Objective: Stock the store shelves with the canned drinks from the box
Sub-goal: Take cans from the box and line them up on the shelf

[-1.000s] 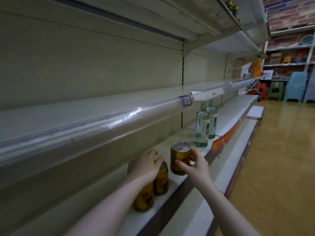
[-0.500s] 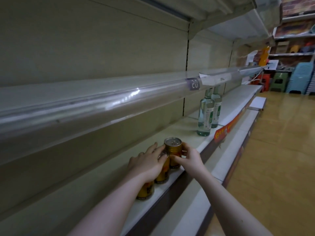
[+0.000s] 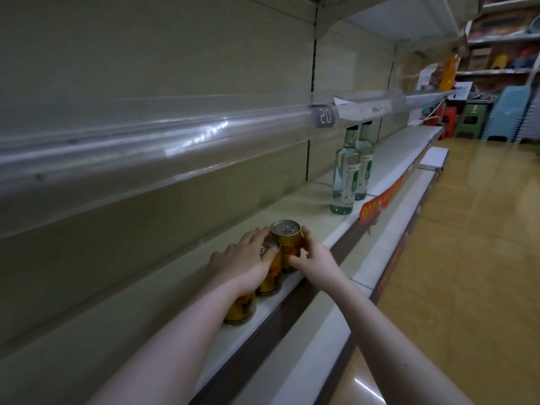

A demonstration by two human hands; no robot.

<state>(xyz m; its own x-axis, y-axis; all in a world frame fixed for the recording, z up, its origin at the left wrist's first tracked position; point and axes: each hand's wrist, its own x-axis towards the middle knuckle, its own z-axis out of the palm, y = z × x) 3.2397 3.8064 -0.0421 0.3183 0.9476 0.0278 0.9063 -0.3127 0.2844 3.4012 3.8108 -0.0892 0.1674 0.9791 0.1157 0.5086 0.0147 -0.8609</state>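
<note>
Three gold drink cans stand in a row near the front edge of the pale shelf. My right hand grips the far can, thumb on its front and fingers round its right side; the can stands upright on the shelf. My left hand rests flat over the top of the middle can, its fingertips reaching the far can. The near can shows under my left wrist. The box is out of view.
Two clear glass bottles stand further along the same shelf. A shelf above carries a "20" price tag. A red-orange label strip runs on the shelf edge. A lower ledge juts out; stacked stools stand far along the aisle.
My right hand brought the far can left and down and set it against the row. My left hand stayed over the other cans, fingers stretching toward the new one.
</note>
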